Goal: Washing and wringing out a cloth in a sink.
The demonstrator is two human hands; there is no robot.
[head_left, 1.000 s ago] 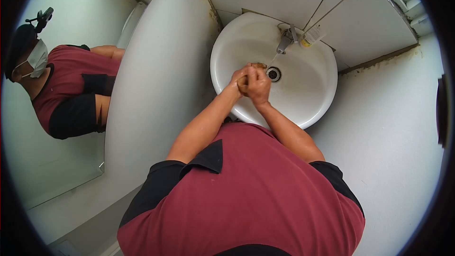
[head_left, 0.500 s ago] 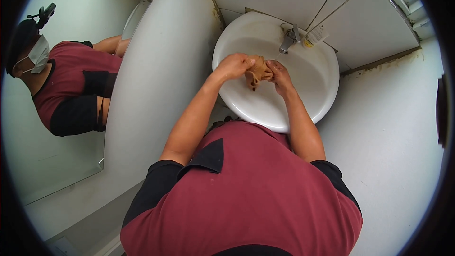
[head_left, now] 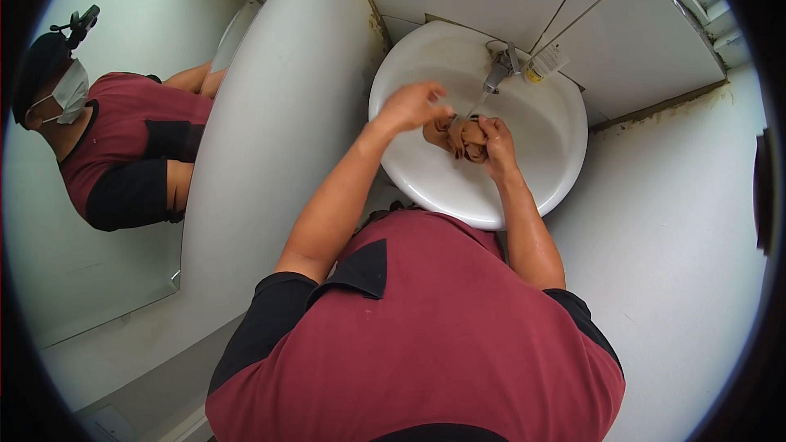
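A bunched brown cloth (head_left: 463, 143) hangs in the white washbasin (head_left: 547, 164), under the thin stream of water (head_left: 479, 103) from the metal tap (head_left: 498, 76). My right hand (head_left: 500, 146) grips the cloth at its right side, thumb on top. To the upper left of the cloth is my left hand (head_left: 409, 106), lifted off it, with its fingers apart, loosely bent and slightly blurred. Whether any fingertip still brushes the cloth is hard to see.
A small white bottle with a yellow mark (head_left: 540, 67) stands on the basin rim, right of the tap. Two thin rods or cords slant up from behind the tap. A wall mirror (head_left: 106, 278) lies to the left, and white walls close in on both sides.
My left hand has let go of the cloth and opened. My right hand has moved slightly right and nearer me, with the cloth bunched tighter. The water stream shows more clearly.
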